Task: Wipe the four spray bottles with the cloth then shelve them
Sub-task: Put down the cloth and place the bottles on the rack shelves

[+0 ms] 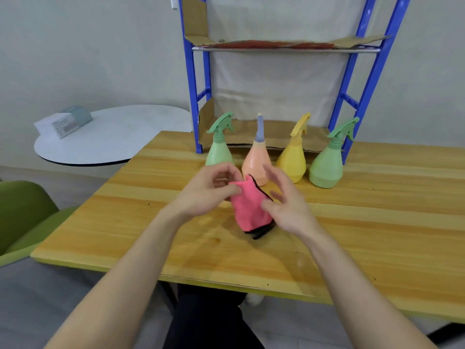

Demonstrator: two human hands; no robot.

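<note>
Several spray bottles stand in a row on the wooden table (pixel 364 222): a green bottle (pixel 218 149) at the left, a peach bottle (pixel 255 162) with a lilac nozzle, a yellow bottle (pixel 293 159), and a second green bottle (pixel 327 165) at the right. In front of them a pink cloth (pixel 247 210) with black trim hangs just above the tabletop. My left hand (pixel 208 190) pinches its top edge. My right hand (pixel 284 202) touches its right side with the thumb, fingers spread. The blue shelf rack (pixel 198 96) stands behind the bottles.
The rack's lower and upper shelves are lined with cardboard (pixel 274 137). A round white table (pixel 108 137) with a small box sits at the left. A green chair (pixel 22 212) is at the near left. My legs show under the table edge.
</note>
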